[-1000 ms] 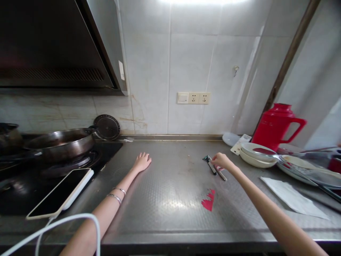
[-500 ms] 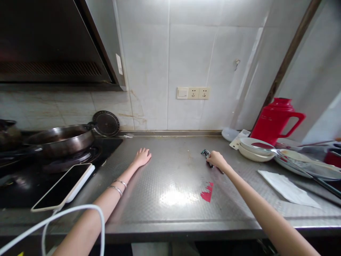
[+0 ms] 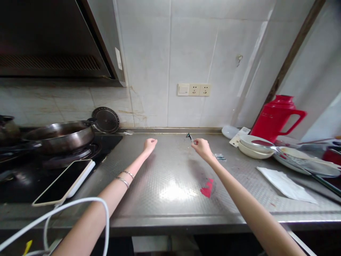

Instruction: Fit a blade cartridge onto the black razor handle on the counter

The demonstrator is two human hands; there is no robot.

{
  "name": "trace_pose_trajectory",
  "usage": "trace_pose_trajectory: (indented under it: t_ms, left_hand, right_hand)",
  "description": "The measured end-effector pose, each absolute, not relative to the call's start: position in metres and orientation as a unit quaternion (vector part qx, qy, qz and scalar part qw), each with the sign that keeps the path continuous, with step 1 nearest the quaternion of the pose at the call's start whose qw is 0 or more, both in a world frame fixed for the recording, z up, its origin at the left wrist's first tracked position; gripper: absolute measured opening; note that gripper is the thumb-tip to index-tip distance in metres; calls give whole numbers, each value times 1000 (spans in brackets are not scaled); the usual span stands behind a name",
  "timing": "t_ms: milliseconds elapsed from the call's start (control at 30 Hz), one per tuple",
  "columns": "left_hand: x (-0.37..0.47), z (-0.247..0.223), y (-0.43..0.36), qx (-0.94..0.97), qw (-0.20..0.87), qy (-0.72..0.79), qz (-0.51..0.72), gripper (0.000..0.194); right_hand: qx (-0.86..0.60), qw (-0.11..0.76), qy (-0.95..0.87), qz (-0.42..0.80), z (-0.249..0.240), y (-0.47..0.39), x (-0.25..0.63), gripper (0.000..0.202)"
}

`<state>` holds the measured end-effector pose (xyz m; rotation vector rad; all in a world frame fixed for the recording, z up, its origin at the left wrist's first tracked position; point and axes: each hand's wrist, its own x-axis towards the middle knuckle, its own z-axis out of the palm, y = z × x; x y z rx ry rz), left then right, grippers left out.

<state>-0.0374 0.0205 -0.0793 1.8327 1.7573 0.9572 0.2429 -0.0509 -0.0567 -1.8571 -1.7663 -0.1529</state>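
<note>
My right hand (image 3: 203, 147) is closed around the handle of a razor (image 3: 189, 136), whose head points up and to the left above the steel counter (image 3: 165, 160). To the left, my left hand (image 3: 150, 144) is raised slightly, fingers curled in, and I see nothing in it. Behind my right wrist lies a small clear packet (image 3: 220, 157) with a bluish print. A torn-edged red scrap (image 3: 207, 188) sits on the counter between my forearms.
On the left, a steel pan (image 3: 66, 139) stands on the stove, with a phone (image 3: 61, 181) and white cable (image 3: 80, 202) nearer me. At right are a red thermos (image 3: 274, 119), stacked bowls (image 3: 253, 151), plates (image 3: 298, 165) and a white tissue (image 3: 287, 185).
My left hand has gone from lying flat to curled and lifted, shifting right. My right hand has raised the razor and carried it left, exposing the small packet.
</note>
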Motion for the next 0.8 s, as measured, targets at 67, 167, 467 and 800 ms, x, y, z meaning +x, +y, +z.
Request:
trace_pose_trajectory:
  t_ms: [67,167,467,800]
  left_hand:
    - [-16,-72,15,660,280,602,352,38]
    - [12,-66,4,653,361,562,358,39]
    - [35,-60,-14,607,473,513,380,43]
    - [33,-67,-14,582,512,497,390,42]
  right_hand:
    - [-678,297,-670,-57,-55,-49,222,28]
    - [-657,313,-684,-52,-54,-48,194,27]
    - [-643,321,-695,-31,-58,-52,160,25]
    - [-638,332,-695,-14,-61,-54,150,23]
